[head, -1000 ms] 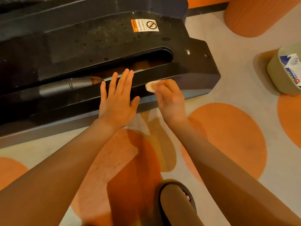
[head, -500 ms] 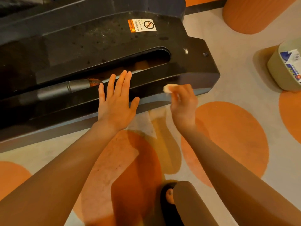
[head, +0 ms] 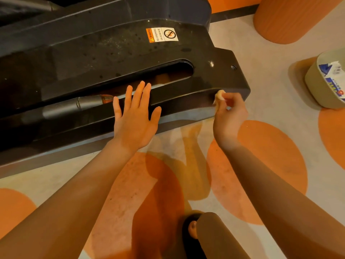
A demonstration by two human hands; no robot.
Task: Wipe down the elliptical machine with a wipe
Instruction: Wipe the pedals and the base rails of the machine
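The right hand (head: 228,113) pinched a balled wipe (head: 218,96) against the near edge of the elliptical base (head: 186,98), close to its right end. That edge ran long leftward, where the left hand (head: 135,116) rested flat, fingers straight.

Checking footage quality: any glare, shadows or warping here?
Head view: warm dim light; a small glint on the machine cover; soft arm shadows on the floor; wide-angle bending at the edges; the wipe in the right hand looks slightly soft.
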